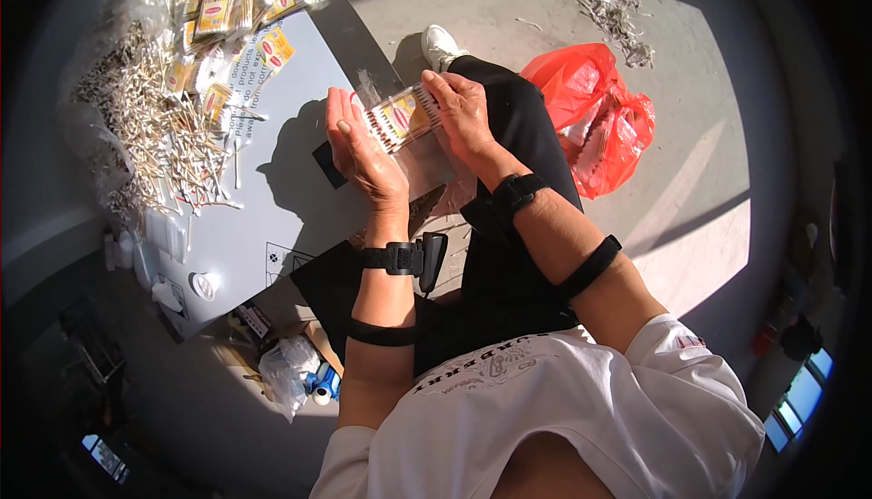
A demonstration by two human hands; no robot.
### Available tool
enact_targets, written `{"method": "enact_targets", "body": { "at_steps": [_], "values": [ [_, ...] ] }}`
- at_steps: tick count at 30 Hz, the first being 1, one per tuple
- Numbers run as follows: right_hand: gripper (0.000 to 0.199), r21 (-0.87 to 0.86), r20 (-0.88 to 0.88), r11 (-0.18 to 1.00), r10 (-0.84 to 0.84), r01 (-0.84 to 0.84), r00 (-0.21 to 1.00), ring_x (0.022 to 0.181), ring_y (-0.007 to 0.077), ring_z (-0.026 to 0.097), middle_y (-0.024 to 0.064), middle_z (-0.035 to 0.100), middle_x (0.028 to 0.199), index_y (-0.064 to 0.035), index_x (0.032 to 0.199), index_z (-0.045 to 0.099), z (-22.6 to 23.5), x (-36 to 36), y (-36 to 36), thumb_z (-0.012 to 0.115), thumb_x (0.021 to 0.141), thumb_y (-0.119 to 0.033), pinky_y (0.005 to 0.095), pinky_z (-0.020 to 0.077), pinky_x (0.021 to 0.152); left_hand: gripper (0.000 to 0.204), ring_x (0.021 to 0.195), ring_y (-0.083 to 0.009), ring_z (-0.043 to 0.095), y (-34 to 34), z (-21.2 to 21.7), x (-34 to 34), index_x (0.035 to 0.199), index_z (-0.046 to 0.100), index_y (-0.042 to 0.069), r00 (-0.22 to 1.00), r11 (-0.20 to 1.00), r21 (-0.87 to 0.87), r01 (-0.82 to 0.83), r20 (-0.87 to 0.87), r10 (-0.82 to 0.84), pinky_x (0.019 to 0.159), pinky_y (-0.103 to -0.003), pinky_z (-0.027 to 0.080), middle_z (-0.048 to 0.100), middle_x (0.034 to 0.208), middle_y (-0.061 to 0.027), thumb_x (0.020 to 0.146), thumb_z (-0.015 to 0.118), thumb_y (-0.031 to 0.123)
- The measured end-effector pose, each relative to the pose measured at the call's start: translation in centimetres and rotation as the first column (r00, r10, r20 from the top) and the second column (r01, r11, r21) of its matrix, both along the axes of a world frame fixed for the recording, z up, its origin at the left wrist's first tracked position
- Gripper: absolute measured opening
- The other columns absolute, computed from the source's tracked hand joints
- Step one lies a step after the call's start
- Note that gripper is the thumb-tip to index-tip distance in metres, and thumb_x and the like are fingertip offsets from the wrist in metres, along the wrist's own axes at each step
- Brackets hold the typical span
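A clear pack of cotton swabs [402, 120] with a yellow label is up in front of me, over the edge of the grey table. My right hand [465, 118] grips its right end, thumb on top. At the pack's left end, my left hand [371, 158] is held up with its fingers stretched out straight, the palm against or very close to the swab tips. Part of that contact is hidden. Loose cotton swabs [173, 127] lie heaped on the left of the table, beside a pile of filled swab packs [227, 7].
The grey table [245, 258] has a small white round cup [203, 286] near its front corner. A red plastic bag [599, 127] stands on the floor to the right, with scattered scraps [613, 13] beyond it. Under the table sits a clear plastic bag [289, 372].
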State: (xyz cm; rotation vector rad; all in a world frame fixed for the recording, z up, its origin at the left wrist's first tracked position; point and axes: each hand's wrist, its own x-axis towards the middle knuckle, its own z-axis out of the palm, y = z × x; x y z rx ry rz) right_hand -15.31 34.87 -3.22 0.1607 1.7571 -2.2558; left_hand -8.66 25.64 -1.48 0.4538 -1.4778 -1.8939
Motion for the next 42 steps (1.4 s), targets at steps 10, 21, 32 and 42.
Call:
{"method": "enact_targets", "body": {
  "at_steps": [10,21,32,42],
  "values": [
    [0.036,-0.012,-0.002,1.0,0.005,-0.005,1.0,0.061,0.0042,0.033,-0.0073,0.042,0.062,0.0,0.068,0.059,-0.1,0.0,0.0,0.066,0.094,-0.024,0.0255,0.0299,0.051,0.065,0.141,-0.0326,0.028,0.8,0.4,-0.2,0.142,0.03,-0.008,1.0,1.0,-0.014,-0.009,0.016,0.009,0.118,-0.042,0.021,0.028,0.15,-0.0245,0.102,0.038,0.043],
    [0.037,-0.004,-0.009,1.0,0.004,-0.004,1.0,0.061,0.0044,0.032,-0.0075,0.04,0.062,-0.0007,0.066,0.056,-0.5,0.0,0.0,0.065,0.094,-0.024,0.0258,0.0283,0.05,0.065,0.141,-0.0315,0.028,1.0,0.4,-0.4,0.143,0.03,-0.006,1.0,1.0,0.003,-0.005,0.013,0.005,0.118,-0.042,0.02,0.027,0.151,-0.0237,0.102,0.038,0.043],
    [0.037,0.005,-0.013,1.0,0.011,-0.011,1.0,0.061,0.0044,0.033,-0.0074,0.04,0.062,0.0,0.068,0.057,-0.5,0.0,0.0,0.065,0.094,-0.025,0.0255,0.0298,0.051,0.068,0.141,-0.0307,0.028,1.5,0.4,-0.7,0.142,0.032,-0.006,1.0,1.0,-0.004,-0.021,0.023,0.021,0.118,-0.045,0.017,0.032,0.148,-0.0243,0.1,0.04,0.047],
    [0.038,0.079,-0.018,0.997,0.025,-0.024,1.0,0.062,0.0052,0.034,-0.0063,0.042,0.062,0.0026,0.072,0.059,-0.2,0.3,0.0,0.064,0.094,-0.028,0.0267,0.0316,0.05,0.067,0.141,-0.0297,0.028,1.0,0.1,-0.6,0.143,0.032,-0.004,0.999,0.996,0.087,0.022,-0.03,-0.019,0.118,-0.044,0.016,0.033,0.149,-0.0214,0.1,0.039,0.046]
  ]
}}
